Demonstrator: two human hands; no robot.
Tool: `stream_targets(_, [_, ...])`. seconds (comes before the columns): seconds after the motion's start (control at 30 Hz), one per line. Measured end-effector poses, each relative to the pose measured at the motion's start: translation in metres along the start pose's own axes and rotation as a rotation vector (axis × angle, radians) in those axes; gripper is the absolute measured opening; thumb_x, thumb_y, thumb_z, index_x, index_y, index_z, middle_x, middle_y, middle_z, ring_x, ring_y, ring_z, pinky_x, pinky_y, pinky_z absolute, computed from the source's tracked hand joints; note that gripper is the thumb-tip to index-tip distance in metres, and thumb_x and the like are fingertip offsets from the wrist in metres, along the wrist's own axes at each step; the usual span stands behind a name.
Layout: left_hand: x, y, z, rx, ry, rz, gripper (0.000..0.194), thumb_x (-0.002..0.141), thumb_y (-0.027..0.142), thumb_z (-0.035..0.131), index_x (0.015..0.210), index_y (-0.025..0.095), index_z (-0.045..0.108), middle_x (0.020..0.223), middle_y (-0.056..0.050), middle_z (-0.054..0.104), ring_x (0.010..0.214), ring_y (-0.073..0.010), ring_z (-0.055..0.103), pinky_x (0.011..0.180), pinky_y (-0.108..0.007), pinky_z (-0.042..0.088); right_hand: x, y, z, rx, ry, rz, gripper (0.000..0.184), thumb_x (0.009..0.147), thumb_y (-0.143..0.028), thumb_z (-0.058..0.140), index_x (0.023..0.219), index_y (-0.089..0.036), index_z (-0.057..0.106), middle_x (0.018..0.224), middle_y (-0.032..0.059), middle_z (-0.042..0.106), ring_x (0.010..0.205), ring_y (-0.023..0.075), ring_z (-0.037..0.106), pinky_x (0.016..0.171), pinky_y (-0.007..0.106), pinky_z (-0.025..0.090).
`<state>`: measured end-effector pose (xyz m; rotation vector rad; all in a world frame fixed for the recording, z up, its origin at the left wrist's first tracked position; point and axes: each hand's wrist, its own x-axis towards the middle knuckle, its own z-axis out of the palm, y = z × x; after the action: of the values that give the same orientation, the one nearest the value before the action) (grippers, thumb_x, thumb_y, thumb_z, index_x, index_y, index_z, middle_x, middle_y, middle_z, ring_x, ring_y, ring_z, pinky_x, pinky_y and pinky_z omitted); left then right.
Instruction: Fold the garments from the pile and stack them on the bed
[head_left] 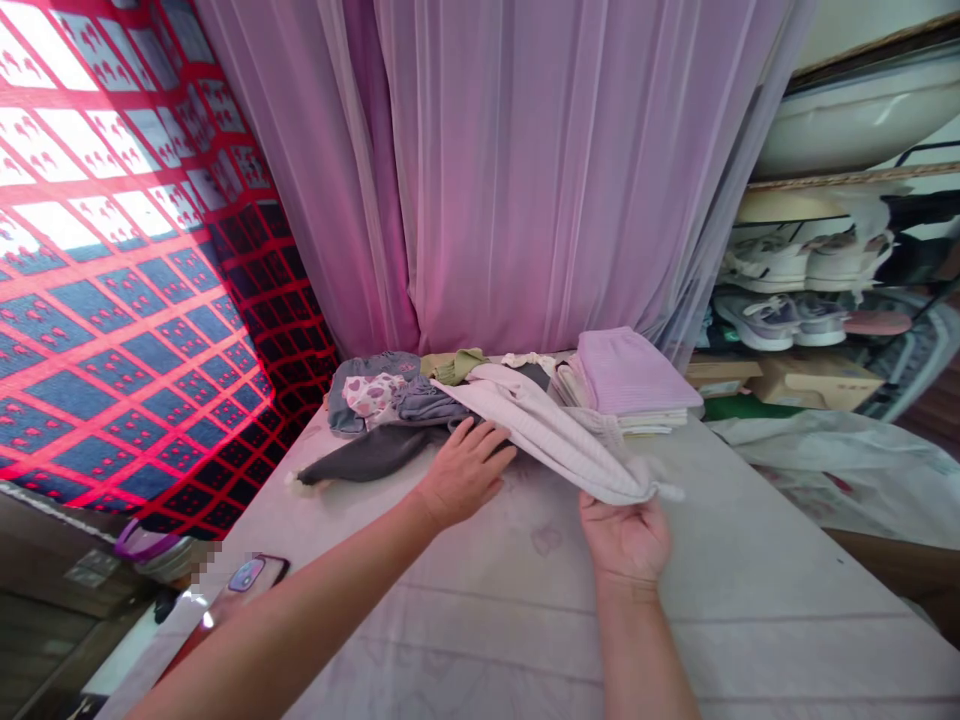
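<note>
My right hand [626, 535], palm up, has its fingers closed on the near end of a pale, ribbed garment [555, 430]. The garment slants from the clothes pile down to my fingers, and its end looks blurred. My left hand [469, 475] lies palm down at a dark grey garment [375, 452], with its fingers stretched out and apart. Just behind are a grey-blue bunched garment [429, 402], a heart-print cloth [371, 396] and an olive-green garment [454, 367]. To the right sits a folded lilac cloth [634, 370] on a stack of folded pieces.
The clothes lie on a pale covered surface [525, 620] against a purple curtain [510, 200]. A phone [251, 575] rests at its left edge, partly behind my left forearm. At right stands a rack with shoes [780, 310], boxes [814, 380] and a white basin [847, 125].
</note>
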<state>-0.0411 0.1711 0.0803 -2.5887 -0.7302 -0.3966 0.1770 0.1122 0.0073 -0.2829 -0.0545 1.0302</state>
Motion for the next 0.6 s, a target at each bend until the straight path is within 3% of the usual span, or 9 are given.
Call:
stream_targets(0.07, [-0.002,-0.006,0.021,0.075,-0.070,0.038,0.043,0.087,0.033,0.054,0.130,0.024,0.051,0.144,-0.006,0.044,0.135,-0.0271,0.033,0.111,-0.054,0.022,0.002,-0.005,-0.001,-0.021,-0.023,-0.033,0.028,0.081,-0.023,0.051,0.105,-0.025,0.066,0.105,-0.0009,0.071,0.102,0.0134,0.064,0.082,0.031,0.055])
stream_targets(0.17, [-0.014,-0.020,0.051,0.132,-0.130,-0.013,0.044,0.090,0.026,0.048,0.134,0.031,0.047,0.142,-0.006,0.047,0.132,-0.0278,0.038,0.108,-0.060,0.024,0.004,-0.018,-0.003,-0.033,-0.074,-0.120,0.034,0.083,-0.028,0.048,0.114,-0.022,0.063,0.113,0.0035,0.068,0.109,0.0173,0.061,0.089,0.039,0.053])
stream_targets(0.3, [-0.016,-0.039,0.073,0.110,-0.278,-0.152,0.049,0.090,0.016,0.045,0.137,0.028,0.045,0.136,-0.009,0.054,0.127,-0.0271,0.046,0.104,-0.051,0.037,0.002,-0.035,-0.005,-0.073,-0.055,-0.244,0.035,0.084,-0.034,0.045,0.110,-0.020,0.065,0.120,0.0078,0.063,0.117,0.0207,0.056,0.095,0.044,0.048])
stream_targets(0.37, [-0.007,-0.053,0.074,0.111,-0.316,-0.254,0.051,0.089,0.010,0.041,0.138,0.021,0.045,0.139,-0.011,0.051,0.130,-0.0257,0.044,0.106,-0.044,0.037,-0.001,-0.038,-0.004,-0.148,0.025,-0.291,0.033,0.084,-0.034,0.043,0.101,-0.023,0.068,0.122,0.0064,0.062,0.119,0.0209,0.055,0.100,0.044,0.044])
stream_targets(0.5, [0.005,-0.096,0.060,0.119,-0.336,-0.426,0.055,0.088,0.005,0.036,0.141,0.018,0.040,0.144,-0.008,0.045,0.135,-0.0219,0.038,0.112,-0.035,0.031,-0.003,-0.039,-0.001,-0.250,0.124,-0.313,0.032,0.082,-0.038,0.040,0.088,-0.029,0.071,0.123,0.0043,0.062,0.118,0.0240,0.055,0.106,0.047,0.037])
stream_targets(0.6, [0.002,-0.131,0.041,0.140,-0.339,-0.556,0.055,0.089,0.008,0.036,0.144,0.013,0.036,0.147,-0.016,0.040,0.135,-0.0282,0.037,0.109,-0.041,0.033,0.001,-0.039,-0.003,-0.266,0.130,-0.346,0.031,0.081,-0.041,0.042,0.088,-0.030,0.070,0.119,0.0051,0.063,0.115,0.0253,0.056,0.105,0.049,0.037])
